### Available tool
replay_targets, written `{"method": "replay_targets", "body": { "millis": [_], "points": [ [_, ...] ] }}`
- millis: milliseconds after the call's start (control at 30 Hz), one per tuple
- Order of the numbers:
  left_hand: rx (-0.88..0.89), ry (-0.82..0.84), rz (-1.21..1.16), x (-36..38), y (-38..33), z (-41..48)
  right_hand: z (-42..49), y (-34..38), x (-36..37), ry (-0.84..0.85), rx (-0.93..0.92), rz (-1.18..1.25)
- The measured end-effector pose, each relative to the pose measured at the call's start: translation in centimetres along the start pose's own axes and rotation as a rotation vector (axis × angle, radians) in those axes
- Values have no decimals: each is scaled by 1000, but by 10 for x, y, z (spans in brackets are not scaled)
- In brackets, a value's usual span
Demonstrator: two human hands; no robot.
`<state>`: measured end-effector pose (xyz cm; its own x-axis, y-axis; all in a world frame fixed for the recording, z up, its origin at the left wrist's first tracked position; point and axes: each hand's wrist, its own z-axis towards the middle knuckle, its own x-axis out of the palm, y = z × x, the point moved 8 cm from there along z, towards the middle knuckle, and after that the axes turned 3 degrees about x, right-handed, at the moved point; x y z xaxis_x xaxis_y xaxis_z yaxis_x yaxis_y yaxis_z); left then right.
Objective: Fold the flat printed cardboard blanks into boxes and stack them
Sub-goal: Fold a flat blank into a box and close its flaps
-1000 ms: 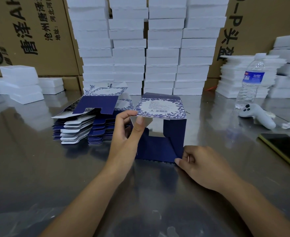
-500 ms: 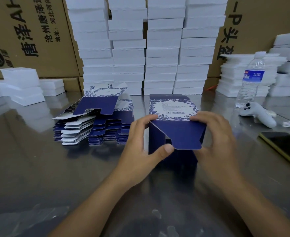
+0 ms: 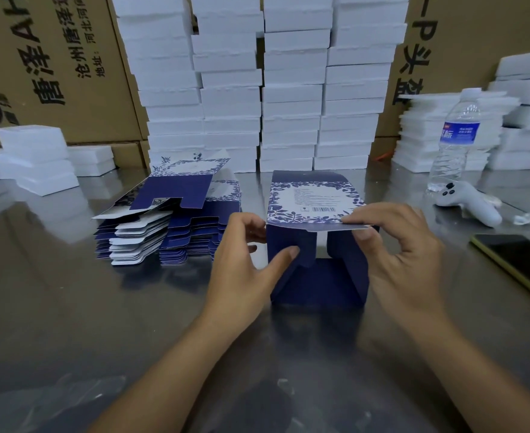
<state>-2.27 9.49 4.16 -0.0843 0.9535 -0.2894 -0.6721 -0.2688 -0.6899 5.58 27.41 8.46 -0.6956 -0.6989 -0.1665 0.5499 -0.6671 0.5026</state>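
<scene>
Box point(image 3: 313, 195) is set on the desk point(image 3: 70, 307) between the hands, open end turned toward the person; long axis cannot be told. Two navy side flaps are seen folded inward across the opening. Top panel: white, blue floral border, barcode. Left wall is gripped by the left hand point(image 3: 245, 260), thumb pressed on the left flap; the top panel's front edge is pinched by the right hand point(image 3: 404, 254). Flat blanks point(image 3: 163, 232) are stacked left of the left hand.

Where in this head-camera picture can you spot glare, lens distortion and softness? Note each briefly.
Head view: the metal table mirrors the white foam stacks in dull glare. Head view: wide-angle distortion tilts the brown cartons at the edges. Head view: small print on the box is too soft to read.
</scene>
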Motion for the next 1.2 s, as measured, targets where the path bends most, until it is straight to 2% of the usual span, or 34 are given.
{"method": "replay_targets", "body": {
  "millis": [267,433,567,767,1200],
  "points": [
    [15,-48,86,-3,2,-1,1,3,3,18,19,46],
    [90,-76,268,-5,-9,-1,1,4,3,-8,35,73],
    [122,-139,318,-10,-17,1,1,4,5,4,44,86],
    [132,-155,331,-16,-18,2,0,2,9,57,90,97],
    [181,-128,310,-17,-20,4,-1,-3,10,57,119,108]
  ]
}}
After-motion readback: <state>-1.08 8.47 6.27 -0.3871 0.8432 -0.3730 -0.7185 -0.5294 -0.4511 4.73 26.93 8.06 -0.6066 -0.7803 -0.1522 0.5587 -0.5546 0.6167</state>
